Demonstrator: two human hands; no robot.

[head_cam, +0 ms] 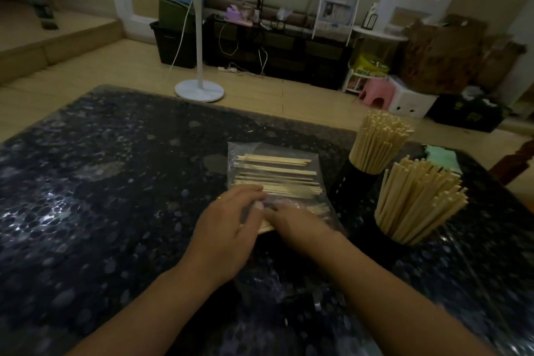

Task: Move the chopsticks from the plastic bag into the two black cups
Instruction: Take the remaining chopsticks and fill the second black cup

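Black cups (361,179) on the tabletop (115,182) appear nearly full, while remaining chopsticks (277,176) lie in the plastic bag (245,150) beside them, both hands (231,228) together at its near end, grip unclear.

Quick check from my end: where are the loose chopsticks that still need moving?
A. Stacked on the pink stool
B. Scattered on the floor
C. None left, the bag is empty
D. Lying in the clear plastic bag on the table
D: a batch of chopsticks lies flat in the clear plastic bag on the table, with the left hand and right hand at its near end, beside the two already well-filled black cups.
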